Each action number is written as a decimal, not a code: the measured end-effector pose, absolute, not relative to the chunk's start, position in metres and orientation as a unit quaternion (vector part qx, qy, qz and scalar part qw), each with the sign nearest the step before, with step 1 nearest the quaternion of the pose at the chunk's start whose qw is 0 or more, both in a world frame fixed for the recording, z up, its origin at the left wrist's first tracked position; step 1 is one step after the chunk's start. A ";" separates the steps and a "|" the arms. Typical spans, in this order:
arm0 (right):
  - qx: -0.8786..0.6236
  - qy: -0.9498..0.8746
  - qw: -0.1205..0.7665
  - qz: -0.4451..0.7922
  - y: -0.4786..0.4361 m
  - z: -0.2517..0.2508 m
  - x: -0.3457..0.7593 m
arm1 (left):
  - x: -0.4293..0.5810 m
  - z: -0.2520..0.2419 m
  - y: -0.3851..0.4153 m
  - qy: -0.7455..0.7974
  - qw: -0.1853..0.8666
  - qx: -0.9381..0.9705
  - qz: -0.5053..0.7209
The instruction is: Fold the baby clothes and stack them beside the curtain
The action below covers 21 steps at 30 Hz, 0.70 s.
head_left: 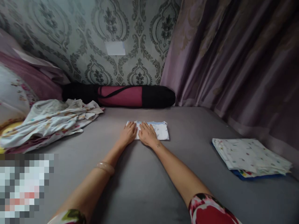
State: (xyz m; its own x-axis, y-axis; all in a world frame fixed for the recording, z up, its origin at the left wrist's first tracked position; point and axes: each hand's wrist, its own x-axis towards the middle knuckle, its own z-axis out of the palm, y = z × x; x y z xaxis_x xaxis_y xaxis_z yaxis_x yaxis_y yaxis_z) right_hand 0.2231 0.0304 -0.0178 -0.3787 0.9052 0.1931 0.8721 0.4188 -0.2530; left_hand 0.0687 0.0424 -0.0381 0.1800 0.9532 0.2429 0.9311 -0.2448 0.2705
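Note:
A small folded white cloth with a light blue edge (160, 130) lies on the grey bed surface (144, 180) in the middle. My left hand (128, 133) rests flat on the cloth's left end, fingers stretched out. My right hand (147, 133) lies flat beside it on the cloth, fingers spread. Both hands press down on the cloth and hold nothing. A pale bangle (105, 167) sits on my left forearm.
A crumpled pile of printed fabric (49, 121) lies at the left. A stack of folded printed cloths (249, 157) sits at the right. A black and pink rolled bag (123, 95) lies against the patterned wall. Purple curtains (233, 62) hang on the right.

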 end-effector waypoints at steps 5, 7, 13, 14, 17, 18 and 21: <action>-0.522 -0.839 0.122 0.094 0.034 -0.007 0.231 | 0.064 -0.048 0.044 0.588 0.046 0.763 0.265; -0.523 -0.839 0.124 0.086 0.034 -0.003 0.237 | 0.064 -0.046 0.041 0.585 0.046 0.760 0.281; -0.555 -0.820 0.125 0.058 0.028 -0.013 0.249 | 0.067 -0.038 0.034 0.585 0.037 0.767 0.263; -0.558 -0.819 0.123 0.058 0.028 -0.016 0.249 | 0.067 -0.038 0.034 0.587 0.037 0.766 0.260; -0.560 -0.816 0.130 0.053 0.027 -0.020 0.248 | 0.067 -0.038 0.034 0.594 0.040 0.761 0.259; -0.560 -0.816 0.131 0.054 0.027 -0.020 0.247 | 0.067 -0.038 0.035 0.595 0.041 0.760 0.260; -0.556 -0.818 0.125 0.074 0.028 -0.016 0.249 | 0.066 -0.040 0.036 0.596 0.041 0.758 0.260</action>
